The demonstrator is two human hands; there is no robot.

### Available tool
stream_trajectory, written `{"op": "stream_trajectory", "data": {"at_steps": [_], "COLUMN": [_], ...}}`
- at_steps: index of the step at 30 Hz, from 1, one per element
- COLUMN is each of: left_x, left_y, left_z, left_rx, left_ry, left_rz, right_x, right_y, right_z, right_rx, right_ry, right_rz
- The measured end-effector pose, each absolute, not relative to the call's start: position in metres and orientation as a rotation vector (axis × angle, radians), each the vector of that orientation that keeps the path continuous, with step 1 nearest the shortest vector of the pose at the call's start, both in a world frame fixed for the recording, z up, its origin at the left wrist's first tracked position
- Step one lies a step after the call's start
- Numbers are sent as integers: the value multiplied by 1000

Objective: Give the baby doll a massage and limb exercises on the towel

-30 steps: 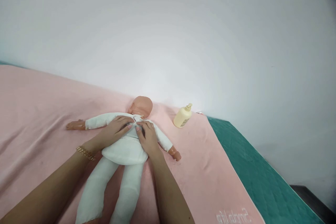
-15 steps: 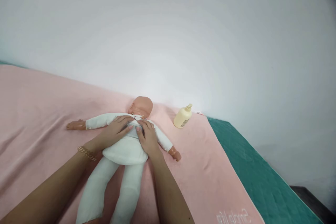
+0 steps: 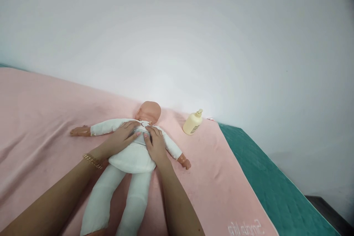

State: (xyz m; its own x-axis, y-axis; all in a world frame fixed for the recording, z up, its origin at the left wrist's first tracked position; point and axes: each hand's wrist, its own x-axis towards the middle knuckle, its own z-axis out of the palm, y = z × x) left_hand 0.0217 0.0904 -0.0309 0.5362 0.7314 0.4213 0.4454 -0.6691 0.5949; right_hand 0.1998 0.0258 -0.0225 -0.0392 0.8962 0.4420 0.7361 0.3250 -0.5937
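A baby doll [image 3: 134, 158] with a white cloth body lies stretched out on a pink blanket [image 3: 210, 191], its bare head away from me and its arms spread. My left hand [image 3: 121, 138] rests flat on the left of the doll's upper torso, fingers extended. On the other side, my right hand [image 3: 155, 143] lies flat with fingers spread. Between the two hands a grey patch [image 3: 142, 138] shows on the torso. The thumbs lie near each other over it. Neither hand grips anything.
A pale yellow pump bottle [image 3: 193, 122] stands on the blanket right of the doll's head. Green sheeting [image 3: 265, 169] shows beyond the blanket's right edge. A white wall [image 3: 177, 37] rises behind. Something dark [image 3: 329, 212] sits at the lower right.
Almost nothing differs. Both hands stay flat on the doll's torso, with at most a tiny shift in the left wrist.
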Motion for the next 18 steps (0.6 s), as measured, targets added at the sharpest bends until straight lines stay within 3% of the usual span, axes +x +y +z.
{"op": "stream_trajectory", "data": {"at_steps": [13,18], "left_x": [21,13], "left_y": [89,68], "left_z": [-21,15], "left_rx": [2324,2320], "left_ry": [974,986], "left_rz": [827,882], "right_x": [201,207], "right_y": [26,7], "right_z": [-24,1], "right_rx": [-1440,-1323], "right_ry": [-1812,-1710], "right_rz": [291,324]}}
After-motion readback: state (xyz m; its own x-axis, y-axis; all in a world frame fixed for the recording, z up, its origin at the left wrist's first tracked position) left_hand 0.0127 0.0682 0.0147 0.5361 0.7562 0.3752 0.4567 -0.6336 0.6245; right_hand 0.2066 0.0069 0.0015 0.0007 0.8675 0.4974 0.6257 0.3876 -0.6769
